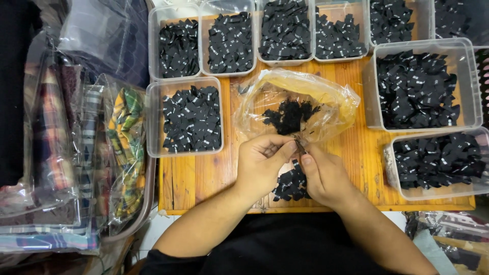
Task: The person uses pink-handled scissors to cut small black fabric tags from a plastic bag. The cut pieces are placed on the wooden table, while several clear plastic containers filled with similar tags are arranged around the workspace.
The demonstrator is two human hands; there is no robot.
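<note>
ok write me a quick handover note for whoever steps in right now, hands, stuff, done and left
Left hand and right hand meet over the wooden table, pinching one small black label between the fingertips.
A small pile of black labels lies under the hands; more sit in the open plastic bag just beyond.
Done: clear tubs around the table already hold black labels.
Left: the loose pile and the bag's contents are not in any tub.

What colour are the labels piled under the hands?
Black, with small white marks, on the pile; head view.
</note>
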